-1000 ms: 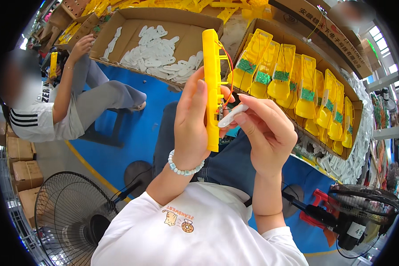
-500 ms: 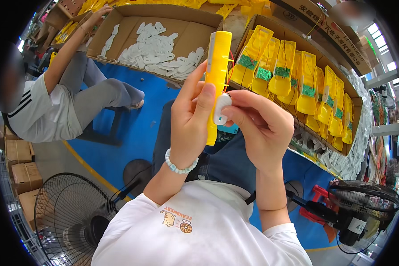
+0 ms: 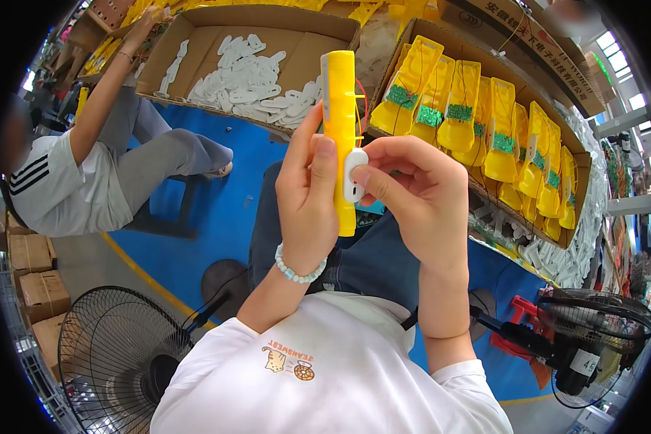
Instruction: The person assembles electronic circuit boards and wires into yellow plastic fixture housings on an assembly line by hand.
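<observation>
My left hand [image 3: 309, 181] is closed round a long yellow plastic housing [image 3: 339, 94], held upright edge-on in front of me. A red wire [image 3: 364, 105] loops out along its right side, past small yellow pegs. Between its thumb and fingers, my right hand [image 3: 419, 192] pinches a small white oval plastic cover [image 3: 355, 176] with a dark slot near its lower end. The cover lies against the housing's right edge; whether it is seated there I cannot tell. The inner face of the housing is turned out of sight.
A carton [image 3: 318, 43] of white plastic pieces [image 3: 239, 76] stands ahead. At right, another carton [image 3: 582, 163] holds several yellow housings [image 3: 500, 137] with green circuit boards. A co-worker [image 3: 87, 166] sits at left. Fans [image 3: 116, 354] [image 3: 593, 325] flank me.
The white cover has turned its face toward me and come up against the housing's edge. Both hands and the housing have shifted slightly left.
</observation>
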Demonstrator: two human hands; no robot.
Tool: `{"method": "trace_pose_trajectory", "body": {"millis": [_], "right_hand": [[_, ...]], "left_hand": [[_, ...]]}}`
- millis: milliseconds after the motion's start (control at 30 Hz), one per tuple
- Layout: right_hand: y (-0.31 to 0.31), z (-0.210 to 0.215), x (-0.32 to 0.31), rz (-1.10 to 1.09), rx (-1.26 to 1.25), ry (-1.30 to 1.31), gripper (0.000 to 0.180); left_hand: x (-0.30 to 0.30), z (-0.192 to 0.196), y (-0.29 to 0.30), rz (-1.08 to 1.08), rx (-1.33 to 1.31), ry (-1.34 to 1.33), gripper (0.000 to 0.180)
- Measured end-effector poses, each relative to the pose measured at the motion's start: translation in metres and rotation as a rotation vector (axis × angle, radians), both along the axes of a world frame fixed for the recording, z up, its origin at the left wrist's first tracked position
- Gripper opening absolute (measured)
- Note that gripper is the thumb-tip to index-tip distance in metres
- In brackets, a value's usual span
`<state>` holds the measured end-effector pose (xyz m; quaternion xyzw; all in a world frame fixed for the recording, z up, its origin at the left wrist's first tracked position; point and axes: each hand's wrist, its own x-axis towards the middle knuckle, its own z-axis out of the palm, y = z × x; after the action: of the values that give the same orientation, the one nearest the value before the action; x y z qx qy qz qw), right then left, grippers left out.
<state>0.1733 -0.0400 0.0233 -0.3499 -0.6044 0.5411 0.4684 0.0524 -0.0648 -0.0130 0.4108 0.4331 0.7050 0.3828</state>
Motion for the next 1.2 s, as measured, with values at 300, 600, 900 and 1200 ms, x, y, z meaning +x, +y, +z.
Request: {"method": "trace_pose_trajectory", "body": {"millis": [300,600,900,1200], "right_hand": [[0.003,0.002,0.004,0.083,-0.117,0.078,0.012],[0.005,-0.004,0.006,0.116,-0.095,0.083,0.009],[0.013,-0.007,0.008,0.155,-0.165,0.022,0.009],[-0.004,-0.013,0.013,0.01,0.229,0.015,0.018]], "left_hand": [[0.004,-0.005,-0.006,0.057,0.038,0.023,0.043],[0.008,-0.009,-0.007,0.047,0.044,-0.026,0.043],[0.01,-0.021,-0.005,-0.038,-0.052,-0.119,0.042],[-0.012,-0.013,-0.004,-0.438,-0.045,-0.635,0.051]]}}
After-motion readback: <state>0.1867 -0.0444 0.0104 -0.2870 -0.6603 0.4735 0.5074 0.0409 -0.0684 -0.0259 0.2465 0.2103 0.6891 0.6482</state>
